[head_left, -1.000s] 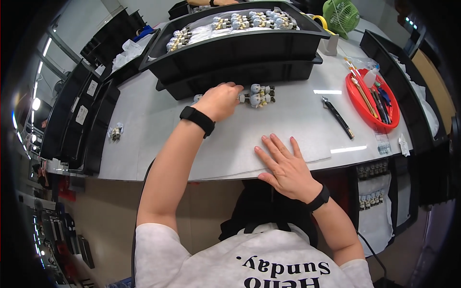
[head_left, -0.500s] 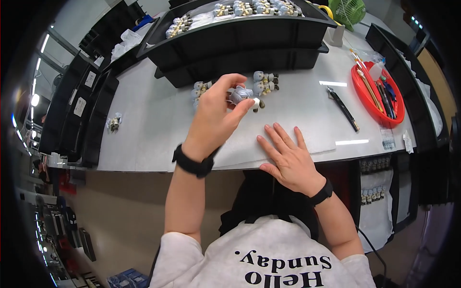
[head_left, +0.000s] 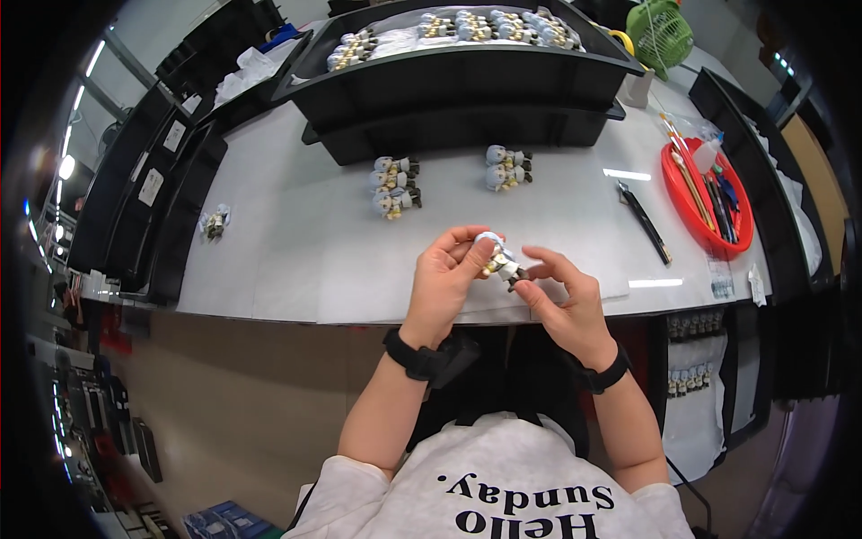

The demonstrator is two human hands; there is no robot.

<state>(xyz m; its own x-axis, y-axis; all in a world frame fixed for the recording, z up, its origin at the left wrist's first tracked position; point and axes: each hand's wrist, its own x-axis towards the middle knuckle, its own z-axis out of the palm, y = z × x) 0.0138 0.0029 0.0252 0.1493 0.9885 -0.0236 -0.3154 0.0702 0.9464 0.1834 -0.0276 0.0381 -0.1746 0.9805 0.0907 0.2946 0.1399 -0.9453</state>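
Figure (head_left: 496, 259) is now nearer the front edge of the tabletop (head_left: 287, 242), carried back from beside the pair by the left hand (head_left: 446, 280); right hand (head_left: 573, 307) is up off the surface, where it lay flat.

Left to right: one small toy (head_left: 215, 222) sits alone by the dark trays (head_left: 184, 216), detail too small to read. Next, a row of three dolls (head_left: 393, 189) lies down, heads left, dark feet right, in front of the black bin (head_left: 458, 99).

Left hand grips the figure at head and upper body, thumb across the front, fingers behind. Figure is tilted, pale head up-left, dark feet down-right, held between the two hands above the tabletop. Right hand has fingers parted around the foot end, not closed; can't tell if the thumb touches the feet.

Handling, my guess: light, hard plastic, stiff, smooth enough to slip; hair tips and thin limbs probably the fragile bits, paint may scuff. Best hold looks like a light pinch on the torso, feet as second support.

Farther right: pair of dolls (head_left: 509, 169) lying behind the held one, then a black pen-like tool (head_left: 645, 223), then a red basket (head_left: 673, 199) of brushes.
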